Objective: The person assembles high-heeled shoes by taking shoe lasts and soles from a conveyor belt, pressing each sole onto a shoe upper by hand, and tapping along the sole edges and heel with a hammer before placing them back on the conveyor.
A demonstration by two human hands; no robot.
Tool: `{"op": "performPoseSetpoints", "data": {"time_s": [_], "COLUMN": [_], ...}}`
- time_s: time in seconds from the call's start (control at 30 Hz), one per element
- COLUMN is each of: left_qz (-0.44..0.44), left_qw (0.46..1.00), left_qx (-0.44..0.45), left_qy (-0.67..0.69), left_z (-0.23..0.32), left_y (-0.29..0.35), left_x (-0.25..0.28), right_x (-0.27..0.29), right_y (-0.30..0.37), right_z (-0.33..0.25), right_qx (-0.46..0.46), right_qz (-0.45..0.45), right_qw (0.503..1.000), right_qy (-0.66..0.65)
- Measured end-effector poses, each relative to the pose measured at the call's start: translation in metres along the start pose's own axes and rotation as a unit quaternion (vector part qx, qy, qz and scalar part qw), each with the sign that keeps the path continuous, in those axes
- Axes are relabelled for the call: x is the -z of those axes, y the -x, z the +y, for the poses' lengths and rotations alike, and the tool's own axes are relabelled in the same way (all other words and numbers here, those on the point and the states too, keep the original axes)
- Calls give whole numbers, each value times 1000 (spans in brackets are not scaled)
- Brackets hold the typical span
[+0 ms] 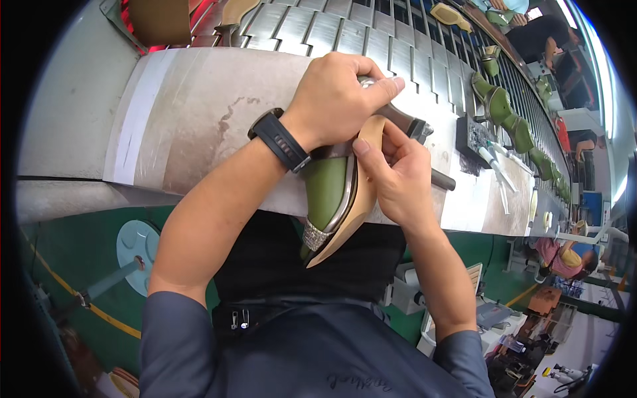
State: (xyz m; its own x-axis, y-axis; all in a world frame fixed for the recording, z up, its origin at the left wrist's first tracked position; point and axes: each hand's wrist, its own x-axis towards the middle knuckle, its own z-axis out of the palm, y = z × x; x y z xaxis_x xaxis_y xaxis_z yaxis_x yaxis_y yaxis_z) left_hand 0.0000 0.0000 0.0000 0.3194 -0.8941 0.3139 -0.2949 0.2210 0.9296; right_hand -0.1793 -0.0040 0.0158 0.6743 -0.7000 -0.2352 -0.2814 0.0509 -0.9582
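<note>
A pointed green shoe upper [325, 192] with a glittery band near its toe hangs tilted over the bench's near edge, toe toward me. Along its right side runs a tan sole [356, 215], touching the upper near the back and standing apart toward the toe. My left hand [338, 96], with a black watch on its wrist, is closed round the back of the shoe; its curled fingers are partly hidden. Thumb and fingers of my right hand [405, 176] pinch the rear of the sole. Just beyond lies a metal-headed tool [418, 129], partly covered by my hands.
The pale worktop [206, 99] is stained. Beyond it runs a slatted metal conveyor [332, 26] with tan soles on it. A black box [472, 136] and white pen-like sticks [497, 169] lie to the right. Several green shoes [501, 109] line a rack. Other people work farther off.
</note>
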Motion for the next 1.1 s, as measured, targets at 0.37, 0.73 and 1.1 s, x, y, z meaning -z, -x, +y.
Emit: {"op": "performPoseSetpoints", "data": {"time_s": [0.37, 0.73, 1.1], "left_qz": [2, -5, 76], "left_qw": [999, 996, 981], "left_qx": [-30, 2, -110], "left_qy": [30, 90, -140], "left_z": [-4, -10, 2], "left_y": [-4, -6, 141], "left_x": [14, 36, 98], "right_x": [-13, -15, 17], "right_y": [22, -25, -25], "right_z": [15, -9, -17], "right_qx": [48, 71, 292], "right_qz": [-31, 45, 12], "right_qw": [990, 996, 902], "right_qy": [-133, 30, 317]}}
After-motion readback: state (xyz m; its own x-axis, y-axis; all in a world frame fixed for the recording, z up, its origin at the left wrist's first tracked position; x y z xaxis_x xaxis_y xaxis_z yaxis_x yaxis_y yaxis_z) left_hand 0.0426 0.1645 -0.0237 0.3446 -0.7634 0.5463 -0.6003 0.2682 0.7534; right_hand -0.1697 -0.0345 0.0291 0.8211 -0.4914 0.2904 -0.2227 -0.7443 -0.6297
